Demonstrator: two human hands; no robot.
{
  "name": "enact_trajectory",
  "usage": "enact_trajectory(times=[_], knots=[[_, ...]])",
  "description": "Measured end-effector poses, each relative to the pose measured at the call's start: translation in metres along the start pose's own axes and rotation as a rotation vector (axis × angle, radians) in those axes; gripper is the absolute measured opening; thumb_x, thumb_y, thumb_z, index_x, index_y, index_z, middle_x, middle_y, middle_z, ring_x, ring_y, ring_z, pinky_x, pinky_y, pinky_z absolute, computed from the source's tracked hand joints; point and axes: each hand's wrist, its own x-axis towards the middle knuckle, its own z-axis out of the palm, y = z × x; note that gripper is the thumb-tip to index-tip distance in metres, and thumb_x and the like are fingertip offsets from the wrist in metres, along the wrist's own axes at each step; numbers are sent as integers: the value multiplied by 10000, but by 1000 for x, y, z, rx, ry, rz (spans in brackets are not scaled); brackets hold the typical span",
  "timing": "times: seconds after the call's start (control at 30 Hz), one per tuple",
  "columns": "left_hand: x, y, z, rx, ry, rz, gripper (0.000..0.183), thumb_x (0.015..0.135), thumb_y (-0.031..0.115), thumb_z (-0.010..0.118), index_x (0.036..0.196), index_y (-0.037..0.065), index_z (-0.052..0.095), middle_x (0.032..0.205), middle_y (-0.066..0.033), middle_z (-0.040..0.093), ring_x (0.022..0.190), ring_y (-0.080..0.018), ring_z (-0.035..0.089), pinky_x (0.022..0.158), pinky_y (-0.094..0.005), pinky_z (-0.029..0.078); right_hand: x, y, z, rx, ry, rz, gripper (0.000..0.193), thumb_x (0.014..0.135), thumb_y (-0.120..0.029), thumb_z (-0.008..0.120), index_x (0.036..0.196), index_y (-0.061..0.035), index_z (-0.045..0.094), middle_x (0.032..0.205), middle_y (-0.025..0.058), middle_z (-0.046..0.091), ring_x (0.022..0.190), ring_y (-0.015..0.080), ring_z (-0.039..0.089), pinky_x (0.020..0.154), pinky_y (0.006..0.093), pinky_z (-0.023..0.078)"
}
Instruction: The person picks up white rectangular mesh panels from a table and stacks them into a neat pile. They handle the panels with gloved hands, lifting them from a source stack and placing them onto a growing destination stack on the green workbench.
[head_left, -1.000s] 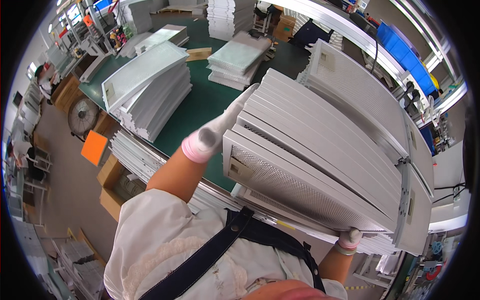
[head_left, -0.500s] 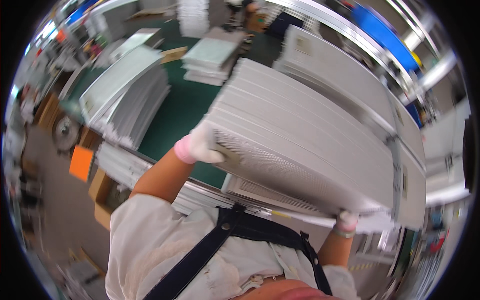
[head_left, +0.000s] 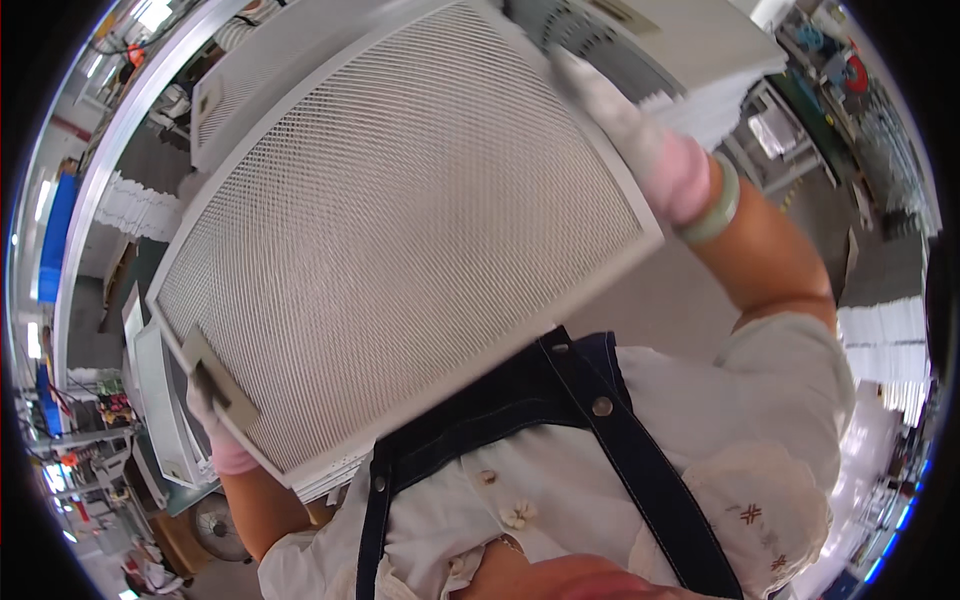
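Observation:
A large mesh filter panel with a pale metal frame is tilted up in front of my chest. Its fine ribbed mesh faces me, and a small beige latch plate sits at its lower left edge. Beside that plate my left hand, in a white glove with a pink cuff, grips the frame; its fingers are mostly behind the panel. My right hand, gloved alike and slightly blurred, is closed on the upper right edge. Whether more panels lie behind this one I cannot tell.
Another mesh panel stands beyond, at the upper left. Stacked pale panels lie at the upper right. Farther left are a metal rail, a blue bin and a floor fan.
My body and view have turned to the right. The thick stack of panels seen between my hands earlier is out of sight; a mesh face is now raised toward me.

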Motion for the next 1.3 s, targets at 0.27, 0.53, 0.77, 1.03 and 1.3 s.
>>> enact_trajectory(times=[0.27, 0.53, 0.77, 1.03, 1.3], knots=[[43, -16, 45, -121, -125, -166, 551, 947, 419, 521, 1315, 9, 487, 1200, -140, 604, 1023, -235, 640, 863, -343, 561, 9, 24, -49, -433, 316, 62, 781, 898, -699, 443, 1227, -6, 592, 1085, 102, 665, 935, 170, 619, 869, 284, 500], [33, -21, 52, -152, -26, -210, 541, 957, 434, 496, 1323, 37, 498, 1231, -130, 595, 1043, -241, 629, 876, -348, 548, -96, 75, -39, -230, 565, 3, 563, 920, -284, 608, 1327, 80, 472, 1025, 96, 638, 885, 152, 586, 832, 289, 488], [32, -15, 60, -86, 47, -160, 559, 951, 426, 485, 1351, 36, 464, 1264, -138, 571, 1081, -251, 614, 903, -366, 532, -82, 137, -4, 442, 237, 119, 480, 858, -66, 587, 1276, 118, 438, 1157, 176, 580, 1049, 248, 624, 895, 356, 532], [52, -2, 101, -37, -66, -132, 554, 975, 430, 452, 1389, 62, 421, 1287, -118, 564, 1115, -232, 601, 954, -367, 512, -68, 108, -38, 352, 318, 173, 459, 853, -23, 503, 1283, 101, 397, 1099, 204, 573, 1014, 286, 623, 876, 393, 517], [86, -11, 117, -70, -88, -187, 601, 982, 490, 432, 1404, 63, 414, 1331, -139, 530, 1159, -258, 570, 985, -374, 485, -66, 84, -55, -290, 436, 376, 378, 900, -260, 539, 1110, 53, 560, 856, 113, 635, 705, 190, 645, 665, 326, 542]])
